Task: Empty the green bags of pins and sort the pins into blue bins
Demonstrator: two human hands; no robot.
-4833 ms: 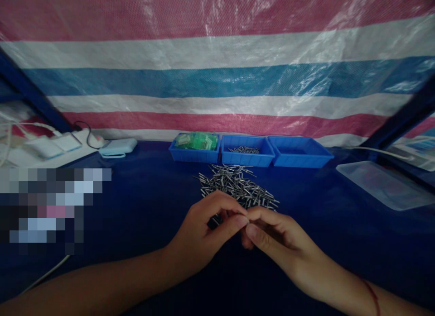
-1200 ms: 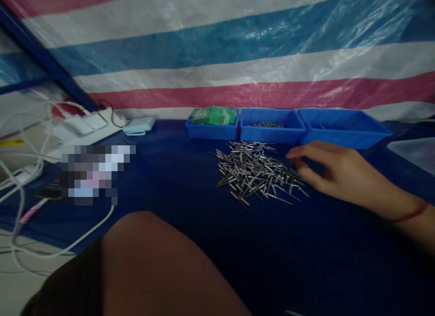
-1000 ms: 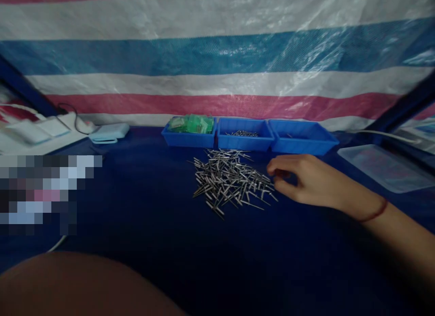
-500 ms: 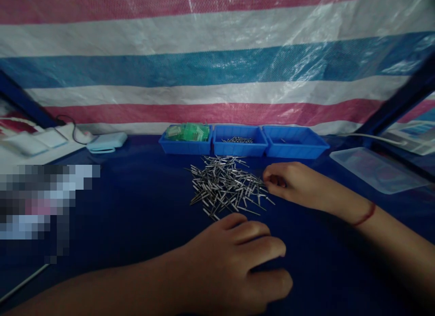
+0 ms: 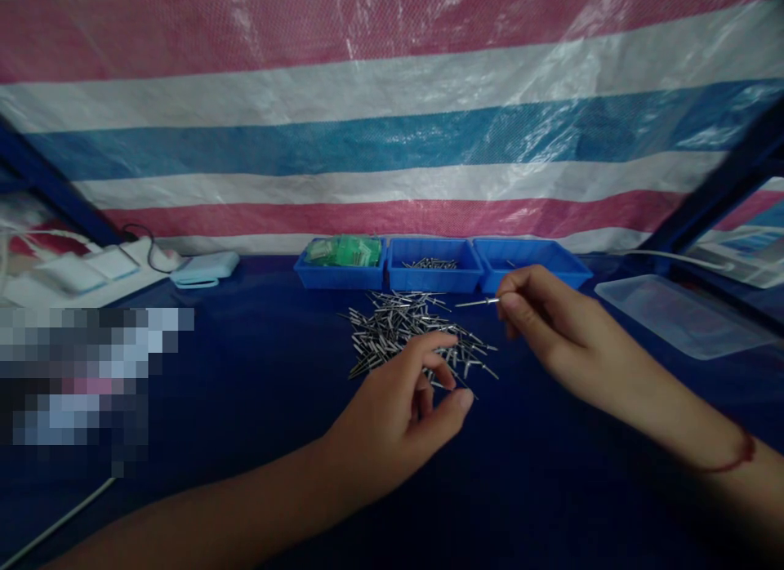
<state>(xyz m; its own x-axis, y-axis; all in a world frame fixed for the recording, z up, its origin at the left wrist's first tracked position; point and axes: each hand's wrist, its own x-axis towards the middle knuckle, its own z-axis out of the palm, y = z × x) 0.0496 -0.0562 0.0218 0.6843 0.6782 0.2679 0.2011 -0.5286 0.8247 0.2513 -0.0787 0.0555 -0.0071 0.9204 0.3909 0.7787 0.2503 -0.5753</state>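
A loose pile of silvery blind rivets point(image 5: 392, 325) lies on the dark blue tabletop. My right hand point(image 5: 539, 313), at the pile's right, pinches one blind rivet point(image 5: 478, 303) between thumb and forefinger; its thin pin points left. In front of the pile is my left hand point(image 5: 404, 407), its thumb and forefinger spread apart and nothing visible between them. It hides the near part of the pile, and its other fingers curl inward.
Behind the pile stand three blue bins: the left bin point(image 5: 340, 278) holds green packets, the middle bin point(image 5: 434, 279) rivets, the right bin point(image 5: 551, 260) a small piece. A clear plastic lid point(image 5: 679, 317) lies right; a power strip point(image 5: 79, 280) and light-blue case point(image 5: 205, 268) left.
My right hand has turned and now shows a blind rivet in its pinch. My left hand has rolled thumb-side up, moved up towards the pile and opened. The view has tilted slightly upward.
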